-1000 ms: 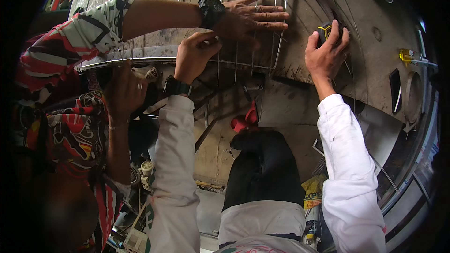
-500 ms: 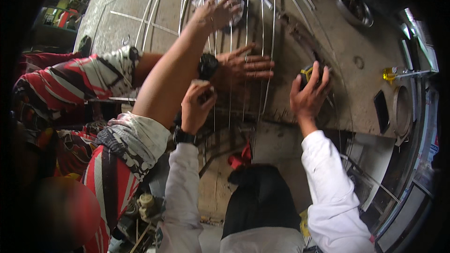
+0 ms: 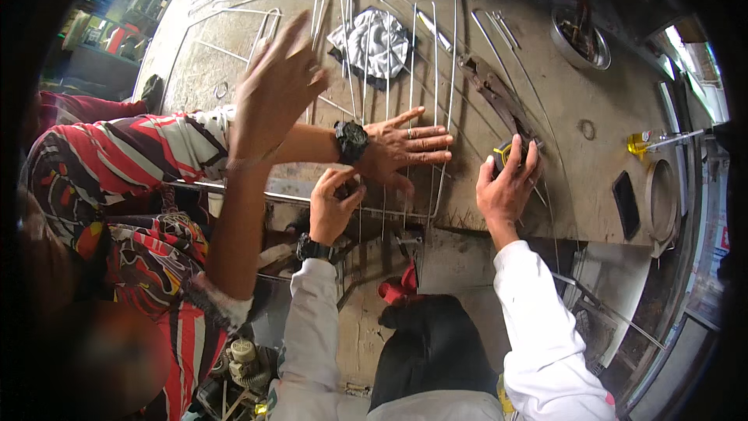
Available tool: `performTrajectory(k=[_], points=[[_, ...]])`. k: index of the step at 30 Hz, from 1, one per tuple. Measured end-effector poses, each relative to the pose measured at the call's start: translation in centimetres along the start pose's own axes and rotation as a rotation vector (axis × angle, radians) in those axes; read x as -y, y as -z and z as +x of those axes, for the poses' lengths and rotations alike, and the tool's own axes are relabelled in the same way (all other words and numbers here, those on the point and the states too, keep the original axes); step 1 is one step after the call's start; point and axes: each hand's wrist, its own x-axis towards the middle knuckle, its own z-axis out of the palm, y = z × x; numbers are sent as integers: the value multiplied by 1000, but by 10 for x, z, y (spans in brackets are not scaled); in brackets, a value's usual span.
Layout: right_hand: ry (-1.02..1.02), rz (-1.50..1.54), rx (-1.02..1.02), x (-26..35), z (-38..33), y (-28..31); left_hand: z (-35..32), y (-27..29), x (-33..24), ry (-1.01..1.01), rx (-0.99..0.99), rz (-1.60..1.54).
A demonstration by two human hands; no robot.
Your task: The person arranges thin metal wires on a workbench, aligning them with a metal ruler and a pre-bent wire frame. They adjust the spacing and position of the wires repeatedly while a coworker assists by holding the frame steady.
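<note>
My right hand (image 3: 508, 191) rests at the bench's near side with its fingers closed over a black and yellow tape measure (image 3: 499, 157). My left hand (image 3: 333, 209), with a dark watch on its wrist, has curled fingers near the bench edge; what they hold, if anything, is hidden. Between my hands, thin bent metal rods (image 3: 454, 54) lie lengthwise on the bench, a few ends reaching past its edge. A co-worker's watch-wearing hand (image 3: 409, 144) presses flat across these rods. The co-worker's other hand (image 3: 280, 90) is raised over the bench at the left.
A crumpled grey-white cloth (image 3: 374, 43) lies under the rods. Beside them are a white marker-like stick (image 3: 434, 30) and a rusty metal bar (image 3: 499, 93). A metal bowl (image 3: 596, 53), a phone (image 3: 625, 203), a round ring (image 3: 662, 203) and a yellow-handled tool (image 3: 639, 143) sit to the right.
The co-worker's raised hand has swung left and back from above the cloth, uncovering it. The co-worker's flat hand stays on the rods. My hands keep nearly the same poses as the view shifts slightly.
</note>
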Motion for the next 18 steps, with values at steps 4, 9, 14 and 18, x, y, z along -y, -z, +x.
performTrajectory(k=[4,9,14,18], points=[[15,17,-7,3,2,-1,2,1,-5,-33,-17,73],[37,12,-31,-9,5,-9,-22,-18,-30,-147,-243,169],[19,-37,17,-7,9,-12,-141,-56,-71,-24,-190,89],[-6,-51,31,-7,11,-14,-258,-114,-65,283,290,-137]])
